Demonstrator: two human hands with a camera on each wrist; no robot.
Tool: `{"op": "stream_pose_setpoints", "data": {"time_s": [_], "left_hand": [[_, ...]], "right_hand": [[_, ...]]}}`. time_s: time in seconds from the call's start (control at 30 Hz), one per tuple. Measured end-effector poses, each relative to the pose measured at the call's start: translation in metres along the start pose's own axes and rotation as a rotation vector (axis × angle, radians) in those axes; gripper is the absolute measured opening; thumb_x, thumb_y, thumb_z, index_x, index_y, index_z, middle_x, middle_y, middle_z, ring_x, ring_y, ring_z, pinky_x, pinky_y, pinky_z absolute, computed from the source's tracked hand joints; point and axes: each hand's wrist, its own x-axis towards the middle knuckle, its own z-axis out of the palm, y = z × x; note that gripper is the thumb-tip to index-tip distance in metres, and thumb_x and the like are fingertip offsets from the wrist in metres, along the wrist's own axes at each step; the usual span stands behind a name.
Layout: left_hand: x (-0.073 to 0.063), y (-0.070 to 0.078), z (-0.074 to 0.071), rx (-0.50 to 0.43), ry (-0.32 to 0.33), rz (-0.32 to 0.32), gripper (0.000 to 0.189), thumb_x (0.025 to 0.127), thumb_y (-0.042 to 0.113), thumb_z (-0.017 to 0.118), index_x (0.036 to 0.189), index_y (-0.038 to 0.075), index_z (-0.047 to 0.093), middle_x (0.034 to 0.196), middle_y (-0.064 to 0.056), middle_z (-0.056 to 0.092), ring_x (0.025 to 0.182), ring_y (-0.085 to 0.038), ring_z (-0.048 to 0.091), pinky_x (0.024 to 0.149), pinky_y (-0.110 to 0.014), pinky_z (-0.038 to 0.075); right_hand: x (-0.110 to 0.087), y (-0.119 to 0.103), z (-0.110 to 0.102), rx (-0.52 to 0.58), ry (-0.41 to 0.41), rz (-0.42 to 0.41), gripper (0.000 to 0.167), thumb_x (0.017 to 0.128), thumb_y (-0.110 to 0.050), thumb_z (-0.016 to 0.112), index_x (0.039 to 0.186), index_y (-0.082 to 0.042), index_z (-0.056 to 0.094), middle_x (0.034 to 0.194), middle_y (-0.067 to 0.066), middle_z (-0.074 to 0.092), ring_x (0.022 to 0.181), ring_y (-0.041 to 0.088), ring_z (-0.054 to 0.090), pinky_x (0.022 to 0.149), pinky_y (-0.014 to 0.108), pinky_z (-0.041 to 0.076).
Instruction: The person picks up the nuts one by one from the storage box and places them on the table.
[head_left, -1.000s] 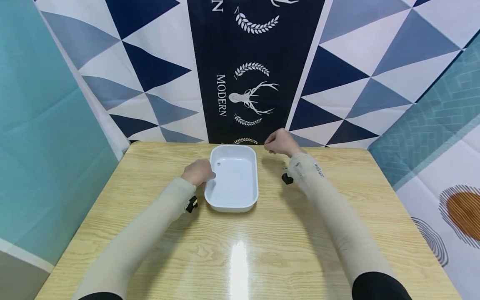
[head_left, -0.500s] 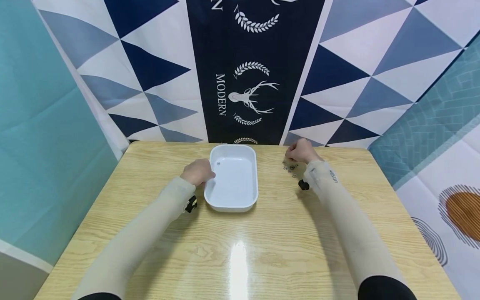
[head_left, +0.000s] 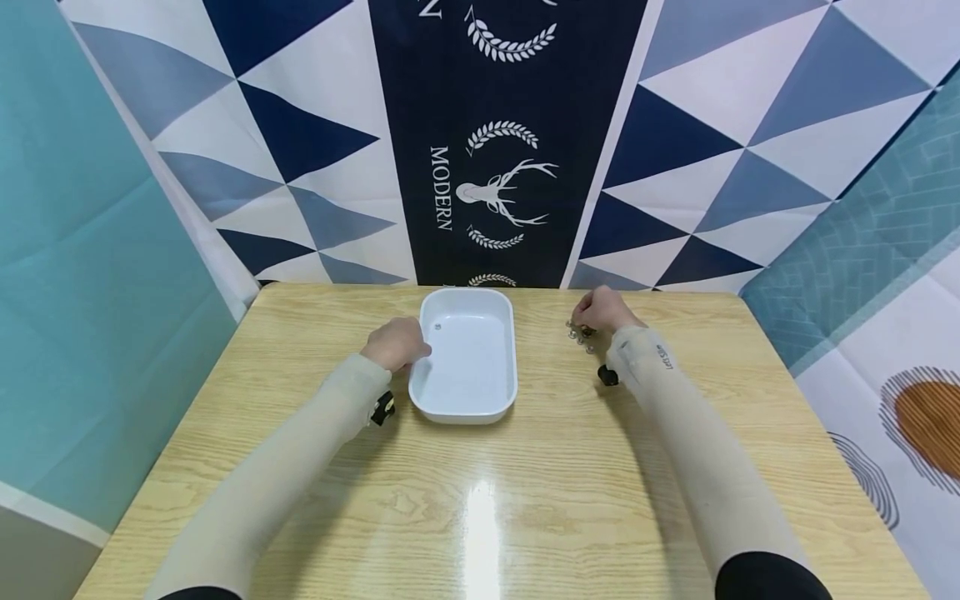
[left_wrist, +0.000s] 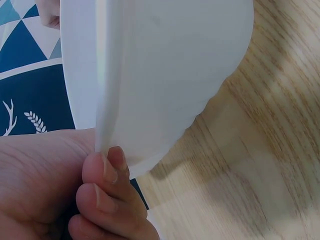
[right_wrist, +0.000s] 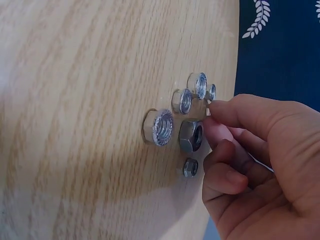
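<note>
A white plastic tray [head_left: 465, 367] sits on the table, and one small metal nut [head_left: 438, 327] lies inside it near its far left corner. My left hand [head_left: 395, 343] grips the tray's left rim, with curled fingers [left_wrist: 107, 195] on the outer wall. My right hand [head_left: 600, 309] is down at a small cluster of nuts to the right of the tray. In the right wrist view, its thumb and fingers come together beside a large hex nut [right_wrist: 191, 136], a flange nut [right_wrist: 159, 127] and several smaller nuts. Whether a nut sits between the fingertips is hidden.
The wood-grain table [head_left: 420, 500] ends at a patterned cloth backdrop [head_left: 502, 150] just behind the tray and nuts. Teal cloth [head_left: 112, 250] hangs along the left side, and another cloth hangs at the right.
My right hand has moved from beside the tray's far right corner rightward to the nuts, then dipped slightly among them. The left hand and tray have stayed put.
</note>
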Motion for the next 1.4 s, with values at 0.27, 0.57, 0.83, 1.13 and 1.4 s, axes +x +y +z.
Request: {"op": "stream_pose_setpoints", "data": {"time_s": [0.27, 0.57, 0.83, 1.13, 1.4], "left_hand": [[-0.002, 0.002, -0.002, -0.010, -0.004, 0.002, 0.021, 0.098, 0.022, 0.062, 0.100, 0.002, 0.068, 0.059, -0.002, 0.051, 0.048, -0.014, 0.047, 0.049, -0.027, 0.038], [-0.003, 0.001, -0.001, -0.006, 0.008, 0.006, 0.021, 0.098, 0.022, 0.062, 0.097, 0.002, 0.068, 0.059, -0.001, 0.051, 0.049, -0.013, 0.047, 0.050, -0.026, 0.038], [-0.006, -0.001, -0.001, 0.002, 0.001, 0.002, 0.023, 0.099, 0.022, 0.060, 0.093, 0.002, 0.068, 0.054, 0.000, 0.050, 0.046, -0.011, 0.045, 0.047, -0.025, 0.037], [-0.007, -0.001, -0.001, 0.000, 0.003, 0.002, 0.022, 0.099, 0.022, 0.060, 0.096, 0.002, 0.068, 0.055, 0.000, 0.050, 0.046, -0.011, 0.045, 0.048, -0.024, 0.037], [-0.006, 0.000, -0.002, 0.007, 0.001, 0.005, 0.022, 0.098, 0.022, 0.060, 0.099, 0.002, 0.067, 0.060, -0.002, 0.052, 0.048, -0.013, 0.047, 0.049, -0.026, 0.038]], "right_hand": [[-0.003, -0.002, -0.002, 0.004, -0.017, 0.000, 0.016, 0.093, -0.010, 0.070, 0.101, 0.002, 0.076, 0.091, 0.014, 0.074, 0.072, 0.018, 0.062, 0.065, 0.028, 0.050], [-0.006, -0.006, -0.006, 0.074, -0.031, 0.009, 0.024, 0.099, -0.018, 0.061, 0.112, 0.000, 0.073, 0.114, 0.019, 0.072, 0.086, 0.025, 0.066, 0.076, 0.035, 0.053], [-0.005, -0.022, -0.009, 0.131, -0.015, -0.009, 0.041, 0.102, -0.030, 0.060, 0.130, 0.000, 0.063, 0.115, 0.021, 0.071, 0.100, 0.035, 0.069, 0.090, 0.047, 0.056], [-0.001, -0.050, -0.007, 0.245, 0.015, -0.027, 0.037, 0.099, -0.030, 0.064, 0.125, -0.003, 0.062, 0.088, 0.012, 0.070, 0.077, 0.029, 0.068, 0.087, 0.050, 0.058], [0.001, -0.076, -0.001, 0.467, 0.013, -0.042, 0.036, 0.099, -0.023, 0.067, 0.126, -0.001, 0.061, 0.100, 0.009, 0.069, 0.083, 0.022, 0.069, 0.078, 0.033, 0.061]]}}
